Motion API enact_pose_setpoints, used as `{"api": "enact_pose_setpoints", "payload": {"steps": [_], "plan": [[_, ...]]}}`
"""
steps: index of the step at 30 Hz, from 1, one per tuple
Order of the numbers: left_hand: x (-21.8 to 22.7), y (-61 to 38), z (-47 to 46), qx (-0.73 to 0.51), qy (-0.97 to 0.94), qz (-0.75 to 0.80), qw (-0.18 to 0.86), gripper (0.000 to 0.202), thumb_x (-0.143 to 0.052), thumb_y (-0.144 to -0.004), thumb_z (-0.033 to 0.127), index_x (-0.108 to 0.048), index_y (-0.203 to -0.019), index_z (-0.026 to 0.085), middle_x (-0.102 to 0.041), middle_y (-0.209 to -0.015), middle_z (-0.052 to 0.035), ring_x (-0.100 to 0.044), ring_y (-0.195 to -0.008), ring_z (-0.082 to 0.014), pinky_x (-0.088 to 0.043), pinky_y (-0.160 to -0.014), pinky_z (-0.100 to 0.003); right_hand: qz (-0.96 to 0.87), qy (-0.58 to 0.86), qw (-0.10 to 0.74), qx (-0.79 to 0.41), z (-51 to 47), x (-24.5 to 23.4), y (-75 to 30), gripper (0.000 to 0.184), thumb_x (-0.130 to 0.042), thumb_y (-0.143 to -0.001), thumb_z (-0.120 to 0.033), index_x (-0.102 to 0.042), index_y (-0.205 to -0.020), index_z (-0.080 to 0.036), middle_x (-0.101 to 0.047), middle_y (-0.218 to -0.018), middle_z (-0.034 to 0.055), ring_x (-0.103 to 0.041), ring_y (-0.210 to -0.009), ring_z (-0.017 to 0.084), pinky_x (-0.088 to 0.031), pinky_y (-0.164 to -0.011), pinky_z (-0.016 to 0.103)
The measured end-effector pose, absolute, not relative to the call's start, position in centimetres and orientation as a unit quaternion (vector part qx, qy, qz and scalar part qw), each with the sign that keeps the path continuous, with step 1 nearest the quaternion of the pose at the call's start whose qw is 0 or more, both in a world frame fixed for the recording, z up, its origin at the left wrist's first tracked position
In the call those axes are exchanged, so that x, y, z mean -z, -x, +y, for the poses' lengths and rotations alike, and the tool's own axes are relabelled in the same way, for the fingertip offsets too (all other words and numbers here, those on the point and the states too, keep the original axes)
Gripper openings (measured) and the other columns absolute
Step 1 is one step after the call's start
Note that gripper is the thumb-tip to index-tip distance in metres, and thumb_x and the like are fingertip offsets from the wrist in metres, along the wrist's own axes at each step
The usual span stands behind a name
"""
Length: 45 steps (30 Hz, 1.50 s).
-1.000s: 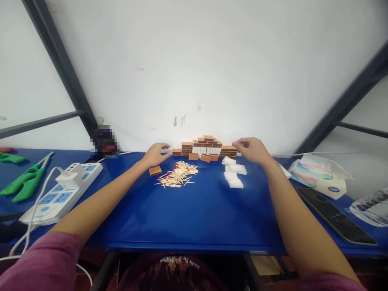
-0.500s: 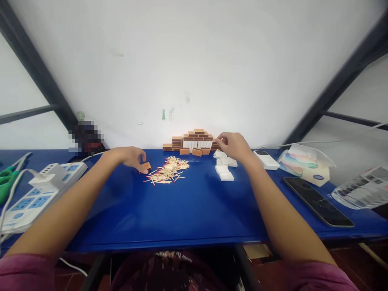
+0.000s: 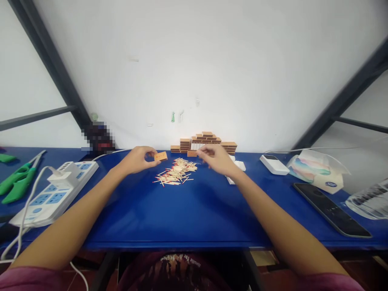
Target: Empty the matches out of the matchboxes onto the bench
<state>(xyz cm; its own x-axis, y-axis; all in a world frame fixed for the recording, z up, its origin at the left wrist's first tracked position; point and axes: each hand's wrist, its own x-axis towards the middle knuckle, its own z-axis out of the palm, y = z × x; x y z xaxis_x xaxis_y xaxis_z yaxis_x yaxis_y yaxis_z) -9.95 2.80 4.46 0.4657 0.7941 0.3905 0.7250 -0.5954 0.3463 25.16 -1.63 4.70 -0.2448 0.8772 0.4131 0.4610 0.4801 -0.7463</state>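
Observation:
An orange matchbox (image 3: 160, 156) is pinched between the thumb and fingers of my left hand (image 3: 139, 159), just off the left end of a heap of matches (image 3: 176, 173). The matches are pale sticks with red heads, loose on the table. My right hand (image 3: 216, 157) hovers past the heap's right side, fingers curved and apart, with nothing visible in them. Behind it stands a stepped stack of matchboxes (image 3: 207, 134) against the wall, partly hidden by the hand. A single matchbox (image 3: 192, 153) sits before the stack. White inner trays (image 3: 240, 165) lie partly behind my right wrist.
On the left of the blue table (image 3: 182, 214) are a white power strip (image 3: 54, 198) with cables and green-handled scissors (image 3: 21, 180). To the right lie a white device (image 3: 274, 164), a tissue pack (image 3: 318, 169), a phone (image 3: 332, 210) and a clear plastic packet (image 3: 368, 200).
My left hand has raised the matchbox from the table and moved it slightly right. My right hand has come left from the stack's right end, its fingers now apart. The view has shifted a little.

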Motion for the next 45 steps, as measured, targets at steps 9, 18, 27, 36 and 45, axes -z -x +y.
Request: {"api": "enact_pose_setpoints", "payload": {"steps": [9,18,27,36,45], "plan": [[-2.7,4.3,-1.4,-0.311,-0.889,0.336,0.015,0.032,-0.076,-0.093,0.046,-0.074,-0.112,0.021,-0.079,-0.113,-0.0085,-0.073,-0.103,-0.0252,-0.057,-0.088,-0.037,-0.659,0.371,0.444,-0.480,-3.9,-1.2,-20.0,0.040,-0.082,-0.087,-0.054,-0.061,-0.096,-0.021,-0.066,-0.094,0.0054,-0.073,-0.091,0.023,-0.062,-0.047,0.026],[-1.1,4.3,-1.0,-0.397,-0.862,0.314,-0.019,0.033,-0.075,-0.097,0.045,-0.074,-0.117,0.019,-0.082,-0.109,-0.0081,-0.077,-0.093,-0.0225,-0.061,-0.086,-0.035,-0.612,0.380,0.453,-0.524,-4.1,-0.8,-19.6,0.045,-0.089,-0.081,-0.053,-0.071,-0.105,-0.019,-0.075,-0.098,0.0083,-0.075,-0.081,0.021,-0.059,-0.044,0.023],[-0.7,3.7,-1.4,-0.376,-0.870,0.320,-0.011,0.048,-0.074,-0.098,0.058,-0.073,-0.129,0.021,-0.082,-0.119,-0.0087,-0.079,-0.095,-0.0243,-0.063,-0.084,-0.037,-0.599,0.389,0.486,-0.504,-3.8,-0.9,-19.9,0.053,-0.089,-0.074,-0.067,-0.071,-0.086,-0.019,-0.072,-0.074,0.0035,-0.069,-0.067,0.016,-0.057,-0.046,0.023],[-1.4,4.6,-0.7,-0.387,-0.859,0.336,0.010,0.039,-0.075,-0.097,0.056,-0.075,-0.115,0.021,-0.082,-0.105,-0.0051,-0.074,-0.079,-0.0177,-0.060,-0.073,-0.031,-0.611,0.420,0.470,-0.479,-2.2,-2.1,-22.6,0.056,-0.091,-0.070,-0.068,-0.071,-0.082,-0.018,-0.069,-0.069,0.0032,-0.065,-0.064,0.015,-0.054,-0.046,0.022],[-1.8,4.5,-1.0,-0.391,-0.864,0.317,-0.027,0.029,-0.075,-0.094,0.048,-0.072,-0.106,0.021,-0.078,-0.094,-0.0021,-0.071,-0.079,-0.0169,-0.057,-0.075,-0.031,-0.613,0.410,0.472,-0.484,-2.1,-2.1,-22.5,0.053,-0.092,-0.071,-0.066,-0.068,-0.079,-0.019,-0.069,-0.069,0.0030,-0.065,-0.061,0.015,-0.052,-0.044,0.022]]}}
